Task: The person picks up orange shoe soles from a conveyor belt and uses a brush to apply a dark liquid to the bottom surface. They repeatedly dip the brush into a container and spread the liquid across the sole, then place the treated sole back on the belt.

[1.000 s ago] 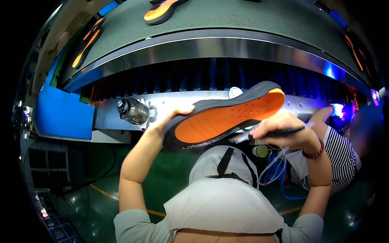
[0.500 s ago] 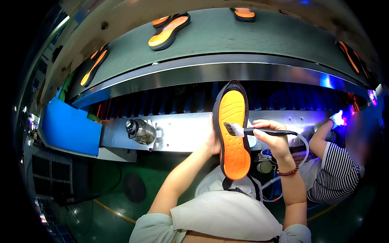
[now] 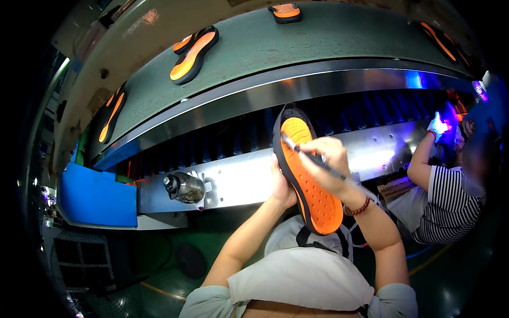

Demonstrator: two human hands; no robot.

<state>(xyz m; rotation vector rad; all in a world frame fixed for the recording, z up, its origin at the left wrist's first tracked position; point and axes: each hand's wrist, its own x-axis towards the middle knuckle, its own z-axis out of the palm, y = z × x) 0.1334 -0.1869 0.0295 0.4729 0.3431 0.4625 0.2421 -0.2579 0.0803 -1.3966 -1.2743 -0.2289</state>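
Observation:
My left hand grips the left edge of a black shoe sole with an orange inner face, held upright in front of me with its toe pointing up. My right hand lies across the orange face and holds a thin dark brush. The brush tip touches the sole near its toe end.
A grey-green conveyor belt with a shiny metal rim curves across the top, carrying several orange and black soles. A metal jar sits on the steel ledge beside a blue bin. A person in a striped shirt works at my right.
The sole has turned from lying flat and sideways to standing upright. My right hand has moved the brush from the sole's middle up toward the toe end.

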